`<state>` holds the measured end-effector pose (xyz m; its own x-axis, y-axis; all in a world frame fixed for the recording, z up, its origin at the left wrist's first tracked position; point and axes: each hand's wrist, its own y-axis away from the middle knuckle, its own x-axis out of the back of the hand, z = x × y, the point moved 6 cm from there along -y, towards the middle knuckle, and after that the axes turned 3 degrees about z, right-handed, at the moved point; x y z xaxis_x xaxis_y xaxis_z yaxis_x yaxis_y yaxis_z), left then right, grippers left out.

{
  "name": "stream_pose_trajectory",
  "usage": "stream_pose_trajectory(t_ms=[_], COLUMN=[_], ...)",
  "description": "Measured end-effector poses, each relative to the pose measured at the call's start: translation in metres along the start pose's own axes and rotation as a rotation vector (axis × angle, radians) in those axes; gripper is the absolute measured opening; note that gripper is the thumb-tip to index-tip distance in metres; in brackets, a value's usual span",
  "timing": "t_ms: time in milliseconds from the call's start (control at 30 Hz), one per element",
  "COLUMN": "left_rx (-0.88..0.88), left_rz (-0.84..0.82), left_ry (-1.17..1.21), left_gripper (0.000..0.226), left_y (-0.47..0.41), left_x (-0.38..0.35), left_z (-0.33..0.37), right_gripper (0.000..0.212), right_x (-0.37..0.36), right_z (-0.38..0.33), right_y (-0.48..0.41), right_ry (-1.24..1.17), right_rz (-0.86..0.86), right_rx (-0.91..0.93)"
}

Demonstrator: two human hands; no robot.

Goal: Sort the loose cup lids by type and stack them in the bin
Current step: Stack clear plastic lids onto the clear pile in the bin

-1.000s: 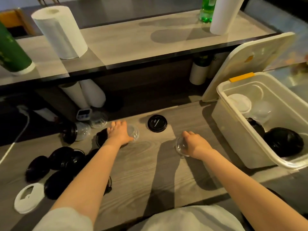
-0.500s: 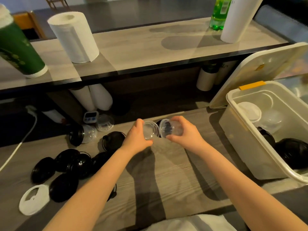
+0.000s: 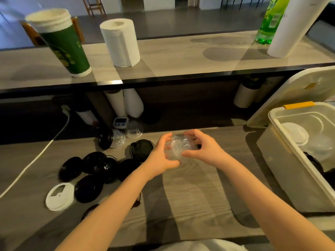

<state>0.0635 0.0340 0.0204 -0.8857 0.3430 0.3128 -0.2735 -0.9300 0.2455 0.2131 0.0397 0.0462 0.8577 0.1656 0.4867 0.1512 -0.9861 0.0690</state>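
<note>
Since half a second ago the two hands have closed in, and the clear lids (image 3: 176, 146) they held apart now meet as one bundle above the table (image 3: 195, 192). The left hand (image 3: 159, 155) and right hand (image 3: 205, 149) each curl their fingers round it from either side. Loose black lids (image 3: 94, 167) and a white lid (image 3: 59, 196) lie to the left, well apart from the open bin (image 3: 281, 178) at the right.
</note>
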Motion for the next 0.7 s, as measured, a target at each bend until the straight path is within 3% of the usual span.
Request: stream_pose_trajectory(t_ms=[67, 167, 233, 400, 533, 700], left_rx=[0.053, 0.209, 0.256, 0.259, 0.256, 0.263], left_rz=[0.014, 0.147, 0.18, 0.257, 0.258, 0.296], left_ry=[0.37, 0.915, 0.946, 0.975, 0.984, 0.874], left_gripper=[0.078, 0.043, 0.032, 0.03, 0.031, 0.028], left_y=[0.006, 0.008, 0.009, 0.012, 0.012, 0.001], left_x=[0.01, 0.023, 0.028, 0.038, 0.051, 0.062], left_z=[0.0, -0.009, -0.016, -0.021, -0.029, -0.037], right_gripper=[0.06, 0.064, 0.068, 0.073, 0.077, 0.087], right_x=[-0.006, -0.019, -0.034, -0.064, -0.078, -0.097], right_z=[-0.005, -0.014, -0.02, -0.036, -0.035, -0.021], right_y=[0.0, -0.002, -0.004, -0.009, -0.015, -0.03], right_ry=[0.018, 0.152, 0.217, 0.376, 0.346, 0.211], right_rz=[0.006, 0.013, -0.029, -0.05, -0.076, -0.191], right_rx=[0.026, 0.111, 0.137, 0.268, 0.322, 0.241])
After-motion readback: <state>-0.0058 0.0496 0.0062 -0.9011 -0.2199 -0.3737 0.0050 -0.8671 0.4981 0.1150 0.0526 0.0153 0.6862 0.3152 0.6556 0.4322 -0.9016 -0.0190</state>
